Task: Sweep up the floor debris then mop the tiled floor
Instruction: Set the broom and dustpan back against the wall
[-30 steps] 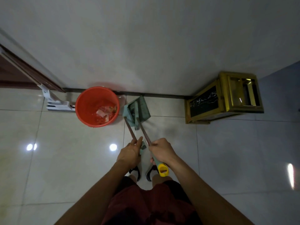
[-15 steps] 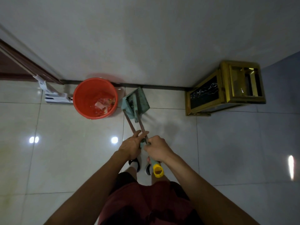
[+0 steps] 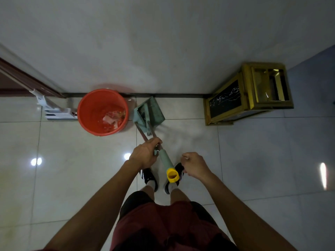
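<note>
A green dustpan [image 3: 154, 113] stands on the tiled floor by the wall, with the green broom head [image 3: 142, 115] tucked against it. Their two handles rise toward me. My left hand [image 3: 145, 154] grips both handles together just above the broom's pale green grip [image 3: 165, 160], which ends in a yellow cap [image 3: 172, 175]. My right hand [image 3: 194, 166] hangs free to the right of the handles, fingers loosely curled and holding nothing. An orange bucket [image 3: 85, 113] with scraps of litter inside stands left of the dustpan.
A white flat mop [image 3: 54, 110] leans at the wall left of the bucket, beside a dark door frame [image 3: 27, 80]. A gold-framed bin [image 3: 248, 95] stands at the right against the wall. My shoes [image 3: 150, 176] are below the handles on glossy tiles.
My right hand has let go of the broom handle and moved off to the right. My left hand now holds both handles together. The view has tilted slightly.
</note>
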